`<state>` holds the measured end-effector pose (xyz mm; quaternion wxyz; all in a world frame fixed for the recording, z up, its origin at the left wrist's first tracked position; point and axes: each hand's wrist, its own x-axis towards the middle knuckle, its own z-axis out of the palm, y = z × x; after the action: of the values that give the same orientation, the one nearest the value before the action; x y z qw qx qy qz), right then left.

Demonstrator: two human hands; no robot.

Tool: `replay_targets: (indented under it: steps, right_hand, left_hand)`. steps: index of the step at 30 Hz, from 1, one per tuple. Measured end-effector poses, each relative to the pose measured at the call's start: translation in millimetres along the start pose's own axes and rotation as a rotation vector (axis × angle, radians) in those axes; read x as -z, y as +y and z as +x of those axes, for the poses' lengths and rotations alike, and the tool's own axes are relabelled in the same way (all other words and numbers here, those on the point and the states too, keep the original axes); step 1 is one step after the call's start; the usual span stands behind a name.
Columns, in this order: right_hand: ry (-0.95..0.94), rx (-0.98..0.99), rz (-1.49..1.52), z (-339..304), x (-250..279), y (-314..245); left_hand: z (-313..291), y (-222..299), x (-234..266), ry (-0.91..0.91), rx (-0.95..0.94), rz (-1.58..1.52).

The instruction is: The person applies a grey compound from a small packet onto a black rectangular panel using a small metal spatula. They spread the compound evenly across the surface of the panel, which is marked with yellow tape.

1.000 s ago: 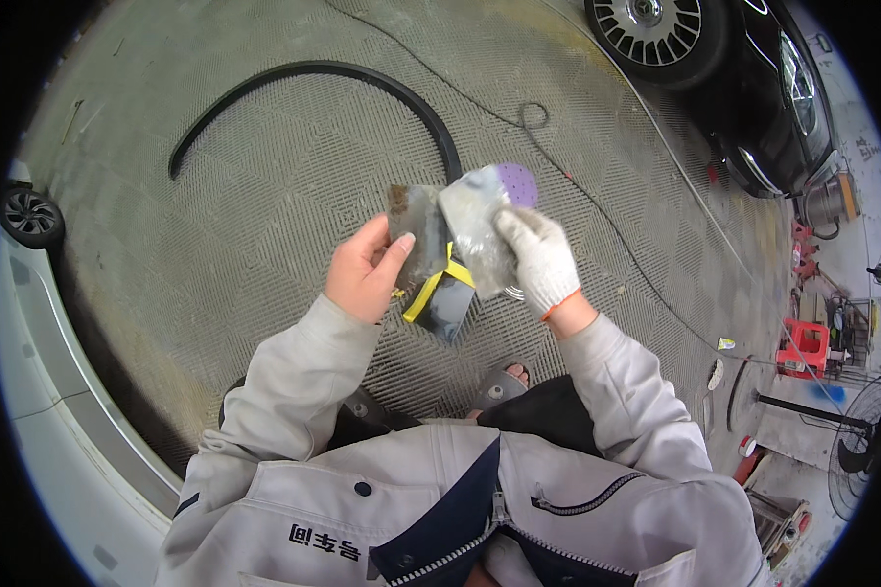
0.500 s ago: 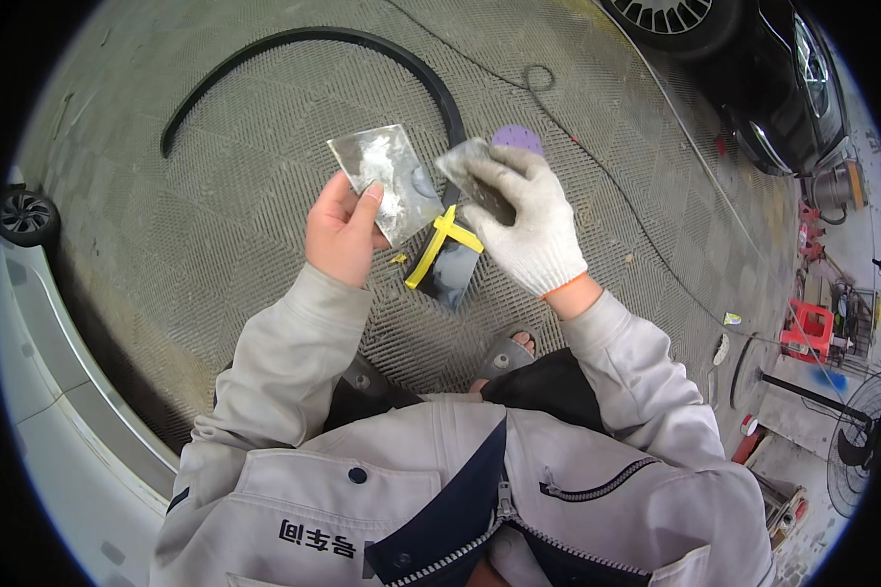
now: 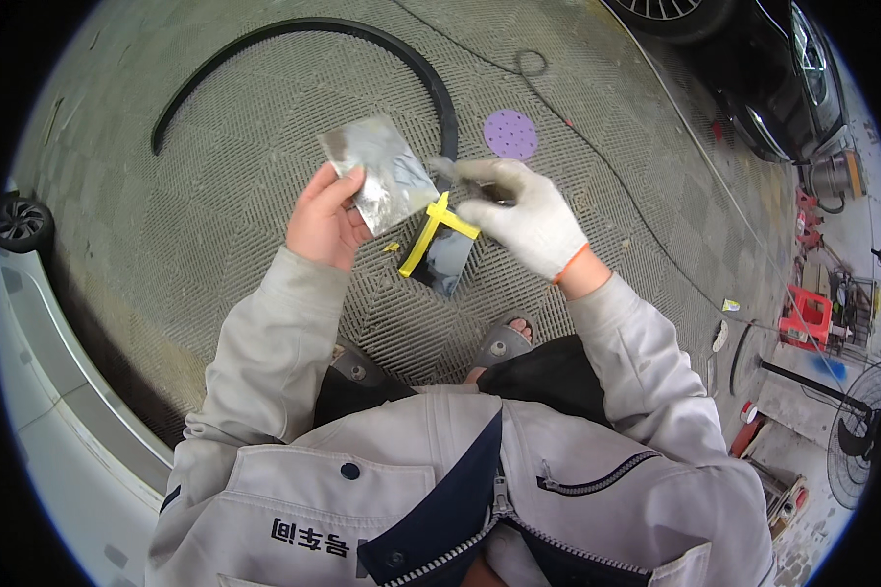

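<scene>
From my end, the left hand [image 3: 325, 217] pinches the smeared plate [image 3: 387, 178], left of the tape [image 3: 419, 245]; the right hand [image 3: 524, 210] curls around a grey piece [image 3: 445, 168], too blurred to name. I'd call the step working one against the other; the next move needs a steady plate.

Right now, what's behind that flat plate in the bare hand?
Fingers of the left hand peek out behind the flat plate, with grey floor around it. I can't make out what's directly behind; the plate covers it.
</scene>
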<state>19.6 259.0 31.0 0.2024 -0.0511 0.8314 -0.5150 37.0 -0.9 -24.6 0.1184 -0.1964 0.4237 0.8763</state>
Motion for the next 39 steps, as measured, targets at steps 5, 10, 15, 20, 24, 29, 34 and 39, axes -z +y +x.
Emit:
replay_targets:
  steps: [5,10,15,20,24,29,34,39]
  right_hand:
    - [0.002,-0.113,0.762,-1.2,-4.3,9.0]
    - [0.119,-0.157,0.653,-1.5,-5.6,13.7]
    - [0.046,-0.207,0.213,0.2,-5.0,13.4]
    - [0.275,-0.034,0.548,3.3,3.1,11.7]
    - [0.03,0.379,0.033,0.5,0.4,9.9]
    - [0.017,0.139,-0.171,-2.5,-19.9,15.7]
    - [0.253,0.234,-0.479,5.2,-16.9,18.9]
    - [0.436,0.561,-0.653,2.3,-16.0,10.7]
  left_hand:
    - [11.0,-1.3,11.8,-0.09,0.203,-0.23]
    - [2.0,-8.3,-2.6,0.103,-0.207,-0.087]
    - [-16.1,-12.4,-14.9,-0.014,-0.299,0.449]
    - [-9.3,-2.3,-4.7,-0.114,-0.319,0.597]
    - [-5.7,-7.7,-6.8,-0.007,-0.111,0.162]
    - [-6.1,-12.9,-6.3,0.008,-0.259,0.195]
    - [-4.0,-8.2,-1.1,0.09,-0.361,0.369]
    - [-8.0,-15.0,-2.1,0.019,-0.373,0.513]
